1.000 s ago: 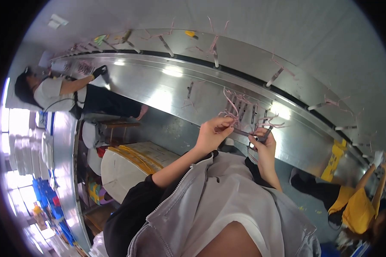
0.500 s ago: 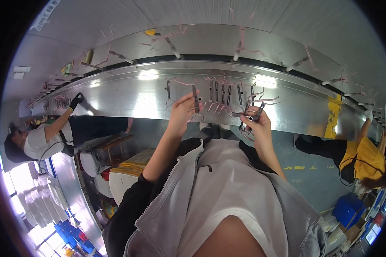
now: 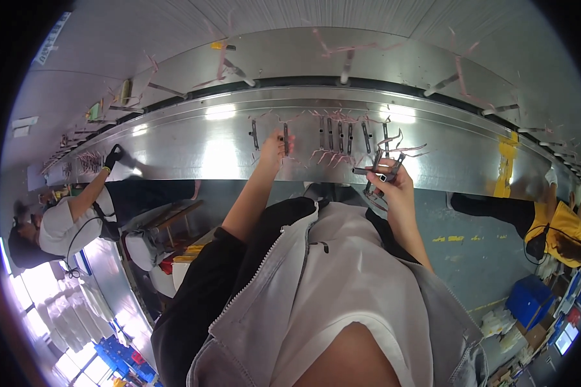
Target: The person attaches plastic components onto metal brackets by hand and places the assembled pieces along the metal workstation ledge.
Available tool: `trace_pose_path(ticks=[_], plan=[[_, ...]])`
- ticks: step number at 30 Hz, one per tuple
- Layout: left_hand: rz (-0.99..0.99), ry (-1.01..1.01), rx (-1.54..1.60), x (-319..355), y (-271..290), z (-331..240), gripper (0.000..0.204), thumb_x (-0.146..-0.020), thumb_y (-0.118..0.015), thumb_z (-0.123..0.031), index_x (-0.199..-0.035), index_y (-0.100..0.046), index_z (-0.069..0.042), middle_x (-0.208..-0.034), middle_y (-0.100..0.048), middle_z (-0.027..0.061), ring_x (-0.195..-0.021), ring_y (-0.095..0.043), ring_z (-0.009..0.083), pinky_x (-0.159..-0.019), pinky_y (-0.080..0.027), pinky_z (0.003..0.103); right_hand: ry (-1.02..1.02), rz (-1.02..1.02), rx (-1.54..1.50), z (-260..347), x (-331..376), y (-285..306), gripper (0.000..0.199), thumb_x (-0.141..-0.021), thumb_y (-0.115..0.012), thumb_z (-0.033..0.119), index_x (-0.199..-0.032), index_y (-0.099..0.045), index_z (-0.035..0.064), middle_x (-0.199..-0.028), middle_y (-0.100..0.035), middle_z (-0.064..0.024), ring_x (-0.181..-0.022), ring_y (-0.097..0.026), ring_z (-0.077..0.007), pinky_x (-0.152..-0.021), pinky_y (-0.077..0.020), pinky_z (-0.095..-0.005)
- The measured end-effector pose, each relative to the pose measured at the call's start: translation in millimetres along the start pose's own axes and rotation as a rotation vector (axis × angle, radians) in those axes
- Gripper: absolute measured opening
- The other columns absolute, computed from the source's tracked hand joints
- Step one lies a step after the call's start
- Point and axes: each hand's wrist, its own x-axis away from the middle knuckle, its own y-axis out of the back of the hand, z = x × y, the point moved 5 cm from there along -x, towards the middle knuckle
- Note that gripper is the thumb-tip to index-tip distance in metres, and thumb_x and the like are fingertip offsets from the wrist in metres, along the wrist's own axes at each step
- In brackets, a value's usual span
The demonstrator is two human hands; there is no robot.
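left hand (image 3: pixel 271 156) pinches a slim dark bar (image 3: pixel 286 142) at the steel bench (image 3: pixel 223 155); contact with surface, cannot tell. right hand (image 3: pixel 397 190) grips a splayed dark bar cluster (image 3: pixel 394 169). pink-stranded bar row (image 3: pixel 330 134) lies between, farther back.

At the middle of the frame, two bare hands: one left hand (image 3: pixel 275 148), one right hand (image 3: pixel 394 184). Across one long metal table (image 3: pixel 174 161), eight dark bars (image 3: pixel 330 134), counting the single one at the left hand's fingers: two left of centre, four close together at centre, two just right of those. In the right hand, several more bars, too overlapped for an exact count. Along the upper middle, five larger pegs (image 3: pixel 346 68); toward both edges, others too small to count. Two co-workers: one far left (image 3: pixel 64 222), one far right (image 3: pixel 565 229). At the right, one yellow tape patch (image 3: pixel 505 169); at lower right, one blue bin (image 3: pixel 529 302).
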Motion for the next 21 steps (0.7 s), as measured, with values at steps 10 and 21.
trace_pose_path(ticks=[10,21], plan=[[-0.133,-0.053,-0.22,-34,131,-57,0.047,-0.089,-0.041,-0.046,-0.098,-0.059,-0.003,-0.089,-0.063,0.0129,-0.075,-0.06,0.0189,-0.067,-0.047,0.028,0.029,-0.06,0.012,-20,7,-130,0.031,-0.072,-0.068,0.002,-0.1,-0.056,0.0039,-0.089,-0.065,-0.0051,-0.071,-0.053,-0.0075,-0.056,-0.0393,-0.0212],[-0.506,-0.609,-0.793,48,287,-192,0.04,-0.076,-0.065,-0.038,-0.103,-0.062,-0.009,-0.084,-0.064,0.0101,-0.068,-0.06,0.0166,-0.062,-0.047,0.029,0.026,0.075,0.015,-43,2,-293,0.035,-0.072,-0.068,0.001,-0.103,-0.053,0.0037,-0.089,-0.061,-0.0026,-0.074,-0.055,-0.0079,-0.058,-0.0401,-0.0204]])
